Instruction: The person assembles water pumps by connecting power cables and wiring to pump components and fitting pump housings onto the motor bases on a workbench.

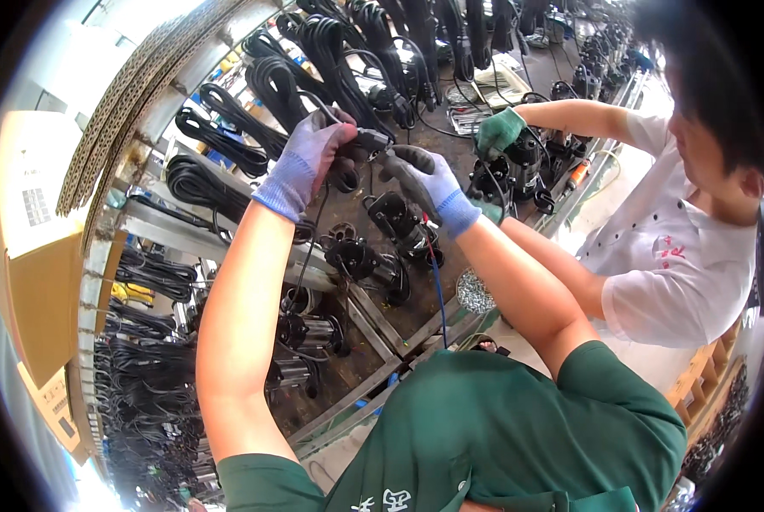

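My left hand (pixel 307 162), in a grey-blue glove with dark fingers, is closed around a black cable plug (pixel 370 143) above the bench. A black cable runs from this hand. My right hand (pixel 431 183), gloved alike, has its fingers bent together at the plug's right end; whatever lies between the fingertips is hidden. Below the hands, a black motor-like pump (pixel 399 224) stands on the dark bench, with another black pump (pixel 367 263) tilted beside it. A blue cord (pixel 438 294) hangs near my right forearm.
Coiled black cables (pixel 326 51) hang along the rack at the back and left. On the right, a co-worker's green-gloved hand (pixel 500 132) touches a black pump (pixel 525 162). A bowl of small metal parts (pixel 474 292) sits by the bench edge. Cardboard (pixel 40 282) stands far left.
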Demonstrator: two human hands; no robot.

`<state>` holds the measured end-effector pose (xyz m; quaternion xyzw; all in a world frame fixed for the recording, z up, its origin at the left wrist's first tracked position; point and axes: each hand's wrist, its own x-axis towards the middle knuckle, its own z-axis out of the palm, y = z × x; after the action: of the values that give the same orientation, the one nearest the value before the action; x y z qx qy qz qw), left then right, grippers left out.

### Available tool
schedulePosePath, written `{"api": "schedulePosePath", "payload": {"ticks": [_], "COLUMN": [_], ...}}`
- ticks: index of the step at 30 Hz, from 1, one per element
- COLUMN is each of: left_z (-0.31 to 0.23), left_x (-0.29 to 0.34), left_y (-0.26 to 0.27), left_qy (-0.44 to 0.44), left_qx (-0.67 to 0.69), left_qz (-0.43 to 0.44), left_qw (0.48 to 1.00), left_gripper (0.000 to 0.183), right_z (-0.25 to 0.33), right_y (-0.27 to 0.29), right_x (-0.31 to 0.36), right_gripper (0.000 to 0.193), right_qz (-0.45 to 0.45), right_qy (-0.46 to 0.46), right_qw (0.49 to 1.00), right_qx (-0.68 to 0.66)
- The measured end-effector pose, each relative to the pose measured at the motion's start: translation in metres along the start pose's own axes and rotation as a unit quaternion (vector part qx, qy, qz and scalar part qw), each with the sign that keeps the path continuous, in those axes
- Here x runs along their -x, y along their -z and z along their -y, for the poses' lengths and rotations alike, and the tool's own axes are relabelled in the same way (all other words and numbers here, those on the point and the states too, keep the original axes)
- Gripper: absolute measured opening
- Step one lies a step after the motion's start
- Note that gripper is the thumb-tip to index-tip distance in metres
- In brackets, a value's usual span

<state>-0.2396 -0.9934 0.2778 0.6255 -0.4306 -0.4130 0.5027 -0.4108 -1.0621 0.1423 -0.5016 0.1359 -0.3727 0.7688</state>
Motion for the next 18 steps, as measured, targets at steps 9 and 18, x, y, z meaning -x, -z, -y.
{"api": "schedulePosePath", "payload": {"ticks": [9,18], "left_z": [0.015,0.032], "left_x": [0.018,0.032], "left_y": [0.011,0.016], "left_qy": [-0.042,-0.032], "left_qx": [-0.048,-0.043], "left_qz": [-0.041,-0.003], "left_qw": [0.997,0.999], "left_gripper": [0.016,0.029], "right_z": [0.000,0.004], "right_y": [-0.003,-0.014], "right_x": [-0.001,0.006], "right_gripper": [0.034,0.028], "right_qz": [0.060,0.063], "right_qy": [-0.027,0.003], "right_qw": [0.998,0.996], "right_qx": [0.015,0.061]}}
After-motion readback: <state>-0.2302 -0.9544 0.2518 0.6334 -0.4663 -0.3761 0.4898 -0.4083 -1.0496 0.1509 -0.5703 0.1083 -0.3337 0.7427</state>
